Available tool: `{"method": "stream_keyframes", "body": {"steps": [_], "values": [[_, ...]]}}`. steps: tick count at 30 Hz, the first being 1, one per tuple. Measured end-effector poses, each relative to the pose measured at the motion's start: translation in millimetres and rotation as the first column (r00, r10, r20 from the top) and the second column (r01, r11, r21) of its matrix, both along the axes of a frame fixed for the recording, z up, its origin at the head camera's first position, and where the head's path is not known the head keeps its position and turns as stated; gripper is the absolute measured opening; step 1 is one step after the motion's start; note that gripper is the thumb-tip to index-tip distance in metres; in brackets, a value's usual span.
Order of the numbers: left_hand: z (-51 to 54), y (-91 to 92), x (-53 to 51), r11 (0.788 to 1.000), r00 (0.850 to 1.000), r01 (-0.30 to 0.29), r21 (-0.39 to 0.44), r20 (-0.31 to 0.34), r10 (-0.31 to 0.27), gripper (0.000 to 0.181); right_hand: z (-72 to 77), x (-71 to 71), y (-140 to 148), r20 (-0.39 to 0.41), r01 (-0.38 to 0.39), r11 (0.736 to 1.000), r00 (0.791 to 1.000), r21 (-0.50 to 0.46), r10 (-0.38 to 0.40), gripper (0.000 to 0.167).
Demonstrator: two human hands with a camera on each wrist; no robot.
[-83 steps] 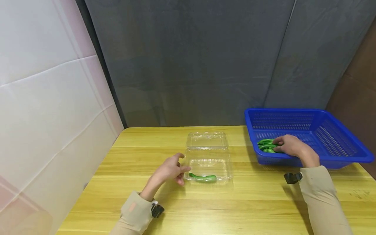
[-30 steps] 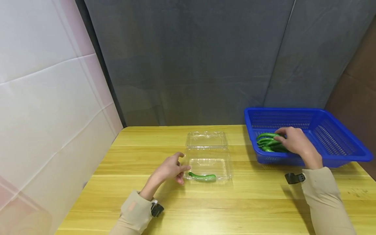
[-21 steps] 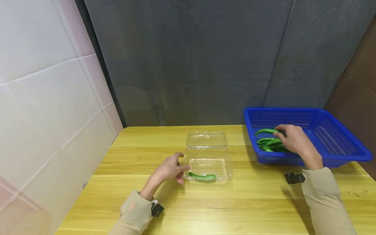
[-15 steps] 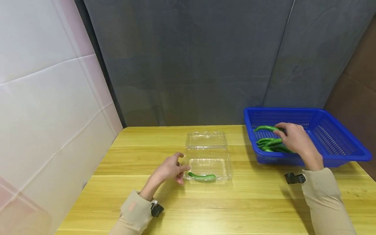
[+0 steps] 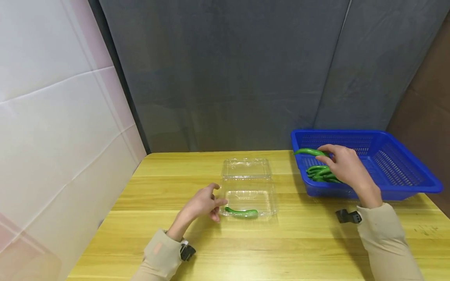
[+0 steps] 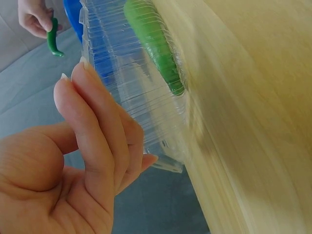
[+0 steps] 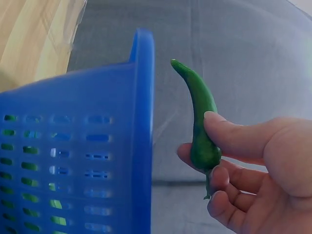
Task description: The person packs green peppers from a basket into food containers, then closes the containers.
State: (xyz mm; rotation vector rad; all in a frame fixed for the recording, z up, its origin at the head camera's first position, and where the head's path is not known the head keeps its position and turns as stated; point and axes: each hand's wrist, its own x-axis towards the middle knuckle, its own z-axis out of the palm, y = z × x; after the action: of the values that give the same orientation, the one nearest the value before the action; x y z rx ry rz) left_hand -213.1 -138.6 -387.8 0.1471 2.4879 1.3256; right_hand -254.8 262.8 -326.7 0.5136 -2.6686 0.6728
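My right hand (image 5: 346, 164) pinches a curved green chili pepper (image 5: 309, 152) between thumb and fingers, up above the left side of the blue basket (image 5: 390, 164). In the right wrist view the chili pepper (image 7: 197, 97) points its tip upward, its stem end down by the fingers. Several more green chili peppers (image 5: 318, 171) lie in the basket, partly behind the hand. My left hand (image 5: 204, 201) rests at the left edge of a clear plastic clamshell box (image 5: 249, 193), its fingers loosely bent. One green chili pepper (image 5: 242, 213) lies along the near side of that box.
The box's lid (image 5: 246, 168) lies folded back on the wooden table (image 5: 263, 249). The basket's raised rim (image 7: 144, 122) stands beside the right hand. A grey curtain (image 5: 225, 78) hangs behind the table, and a white panel (image 5: 63, 117) stands on the left.
My right hand has risen from the chili peppers in the basket and moved left, taking one chili pepper with it. The left hand and the box have stayed put.
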Motion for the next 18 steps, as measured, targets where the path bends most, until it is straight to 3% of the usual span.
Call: {"method": "stream_keyframes", "body": {"steps": [18], "values": [[0.5,0.4,-1.3,1.0,1.0,-0.002,-0.013,-0.005,0.002,0.064,3.8,11.0,-30.8,-0.053,-0.079,0.997,0.995,0.012,0.08,0.02]]}}
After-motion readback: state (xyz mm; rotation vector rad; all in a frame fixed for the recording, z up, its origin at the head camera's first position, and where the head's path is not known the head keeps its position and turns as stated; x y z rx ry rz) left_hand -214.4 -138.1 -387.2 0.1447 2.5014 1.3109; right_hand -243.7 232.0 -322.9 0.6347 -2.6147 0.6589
